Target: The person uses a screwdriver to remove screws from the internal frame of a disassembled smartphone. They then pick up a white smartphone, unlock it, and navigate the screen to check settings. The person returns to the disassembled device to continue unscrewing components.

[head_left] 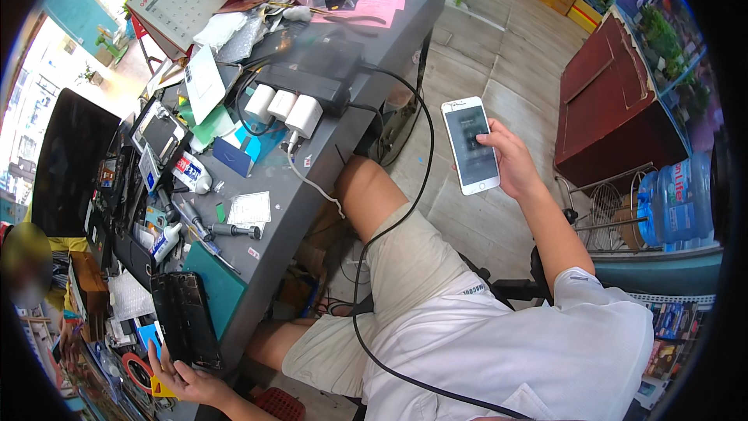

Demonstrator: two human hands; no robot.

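Messy grey tabletop [413, 12]; R hand [512, 160] held out, fingers gripping wht phone [472, 148]; L hand [189, 382] half-curled, fingers apart, nr blk casing [185, 316].

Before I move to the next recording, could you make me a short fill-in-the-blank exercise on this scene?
1. The person's right hand holds a white ____.
2. The open black case lies nearest the person's ____ hand.
3. Exactly ____ white power adapters show side by side.
4. The long cable crossing in front of the person's shorts is ____ in colour.

Missing words: phone; left; three; black.
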